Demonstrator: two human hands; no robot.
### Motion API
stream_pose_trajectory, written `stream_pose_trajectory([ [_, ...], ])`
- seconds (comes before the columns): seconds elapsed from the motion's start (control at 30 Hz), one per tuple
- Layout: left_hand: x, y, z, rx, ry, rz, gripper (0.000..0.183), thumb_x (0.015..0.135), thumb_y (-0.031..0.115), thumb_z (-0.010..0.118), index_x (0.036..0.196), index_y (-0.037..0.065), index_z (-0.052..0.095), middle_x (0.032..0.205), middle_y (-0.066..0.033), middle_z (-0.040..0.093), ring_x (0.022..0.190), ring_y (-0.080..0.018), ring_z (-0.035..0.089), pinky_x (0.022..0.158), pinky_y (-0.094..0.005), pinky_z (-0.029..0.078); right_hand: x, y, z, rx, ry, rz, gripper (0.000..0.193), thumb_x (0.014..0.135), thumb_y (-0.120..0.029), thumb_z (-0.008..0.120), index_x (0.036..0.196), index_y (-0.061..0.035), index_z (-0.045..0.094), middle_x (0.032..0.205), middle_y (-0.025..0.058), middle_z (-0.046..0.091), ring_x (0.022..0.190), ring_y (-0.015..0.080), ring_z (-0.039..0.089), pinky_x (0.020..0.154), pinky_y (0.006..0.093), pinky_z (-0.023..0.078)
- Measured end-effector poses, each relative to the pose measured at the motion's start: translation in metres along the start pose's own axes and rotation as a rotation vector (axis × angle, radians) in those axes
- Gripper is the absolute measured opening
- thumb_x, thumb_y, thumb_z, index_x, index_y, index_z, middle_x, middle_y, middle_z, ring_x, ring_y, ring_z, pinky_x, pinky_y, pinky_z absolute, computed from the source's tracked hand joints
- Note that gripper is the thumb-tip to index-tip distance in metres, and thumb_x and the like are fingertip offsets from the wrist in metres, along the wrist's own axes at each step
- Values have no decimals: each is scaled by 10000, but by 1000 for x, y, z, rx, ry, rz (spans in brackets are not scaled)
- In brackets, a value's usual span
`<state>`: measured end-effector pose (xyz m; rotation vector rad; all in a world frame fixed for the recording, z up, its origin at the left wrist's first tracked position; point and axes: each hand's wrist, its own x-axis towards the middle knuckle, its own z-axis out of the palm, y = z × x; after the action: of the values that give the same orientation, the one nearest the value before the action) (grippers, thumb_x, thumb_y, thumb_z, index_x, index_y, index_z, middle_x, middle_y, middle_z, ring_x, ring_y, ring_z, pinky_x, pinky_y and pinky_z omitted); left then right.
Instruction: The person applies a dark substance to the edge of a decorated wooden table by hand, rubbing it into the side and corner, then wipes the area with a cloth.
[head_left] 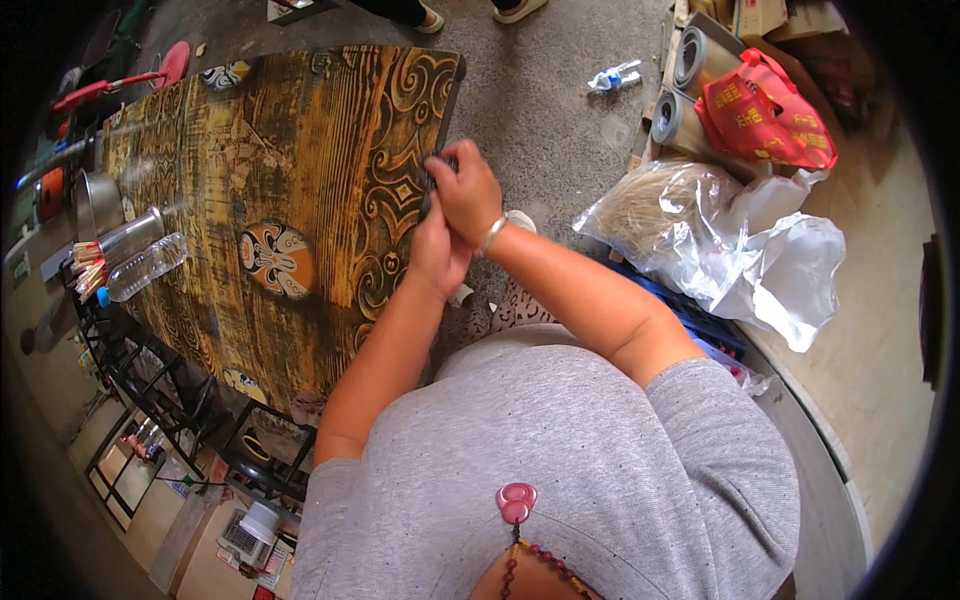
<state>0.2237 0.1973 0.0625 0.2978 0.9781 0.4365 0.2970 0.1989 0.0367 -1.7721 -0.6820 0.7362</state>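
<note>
A carved wooden board (pixel 335 200), dark brown and golden with painted mask motifs and scroll carving, lies before me to the left. At its right-hand edge my two hands are close together and touching. My right hand (pixel 470 190), with a silver bangle (pixel 492 235) at the wrist, is closed, its fingers curled at the board's edge. Just below it my left hand (pixel 436 248) is closed too, its fingertips by the same edge. Something dark and narrow shows between the fingers and the edge; I cannot make out what it is.
On the board's far left are a clear plastic bottle (pixel 147 268), a metal cylinder (pixel 132 236) and several brushes (pixel 88 262). Black metal framing (pixel 165 395) stands below. Rightward lie a red bag (pixel 765 110), grey rolls (pixel 690 60), plastic-wrapped bristles (pixel 665 205) and another bottle (pixel 614 76). A person's feet (pixel 520 10) show ahead.
</note>
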Motion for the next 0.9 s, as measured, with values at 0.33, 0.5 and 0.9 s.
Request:
stream_pose_trajectory([
  [0.33, -19, -30, -13, 67, 136, 22, 493, 932, 427, 220, 1252, 75, 348, 1221, -54, 440, 1125, -188, 438, 953, -331, 360, -33, 23, -3, 89, -212, 31, 239, 802, -229, 528, 935, -36, 480, 843, 199, 567, 807, 369, 547, 693, 391, 438],
  [0.5, -43, -47, -39, 23, 228, -36, 476, 936, 411, 216, 1258, 86, 350, 1236, -46, 436, 1132, -192, 431, 954, -331, 358, -74, 43, 16, 62, -259, 197, 249, 807, -252, 514, 955, -56, 479, 870, 194, 576, 809, 380, 549, 701, 419, 437],
  [0.9, -2, -30, -13, 48, 145, -7, 463, 940, 388, 230, 1248, 66, 358, 1222, -54, 440, 1115, -188, 442, 948, -329, 364, -22, 33, 1, 48, -164, 147, 231, 796, -253, 530, 916, -57, 501, 846, 177, 583, 805, 368, 553, 669, 408, 443],
])
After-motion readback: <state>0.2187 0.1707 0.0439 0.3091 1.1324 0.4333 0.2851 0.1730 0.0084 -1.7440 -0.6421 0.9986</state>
